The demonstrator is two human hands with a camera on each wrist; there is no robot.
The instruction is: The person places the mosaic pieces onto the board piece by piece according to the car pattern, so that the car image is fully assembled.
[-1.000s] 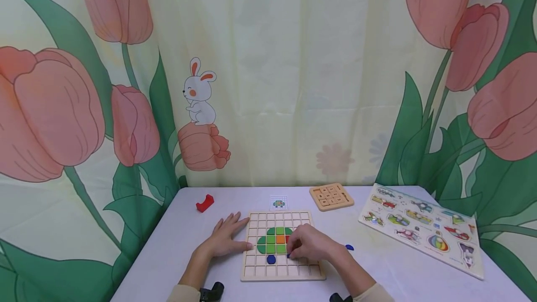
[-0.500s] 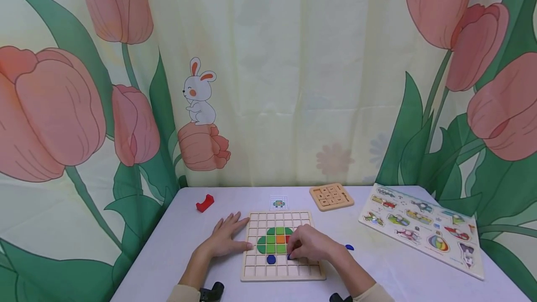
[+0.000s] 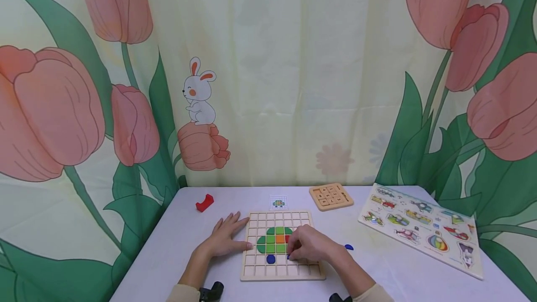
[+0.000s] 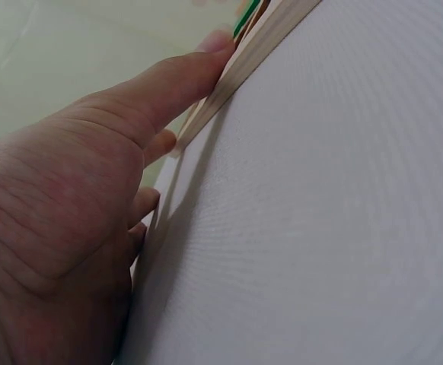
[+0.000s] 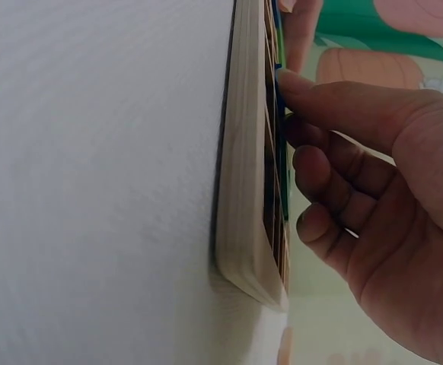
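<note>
A square wooden grid board (image 3: pixel 251 271) lies flat on the table. Green tiles (image 3: pixel 271 248), an orange tile (image 3: pixel 280 239) and a partly covered red tile (image 3: pixel 288 237) fill cells at its middle, with a round blue shape (image 3: pixel 271 259) below them. My left hand (image 3: pixel 226 236) rests at the board's left side, fingers spread and thumb on its edge, as the left wrist view also shows. Over the lower right of the pattern, my right hand (image 3: pixel 310 243) pinches a small blue tile (image 3: pixel 288 257) between thumb and forefinger, right at the grid; the fingers hide most of it.
A blue half-round tile (image 3: pixel 349 247) lies right of the board. Behind the board are a pattern card (image 3: pixel 278 202) and a wooden number puzzle (image 3: pixel 331 196). A red block (image 3: pixel 204 203) sits back left, a picture puzzle board (image 3: pixel 423 229) at right.
The blue tile under my right fingertips shifts very slightly; both hands stay in the same places.
</note>
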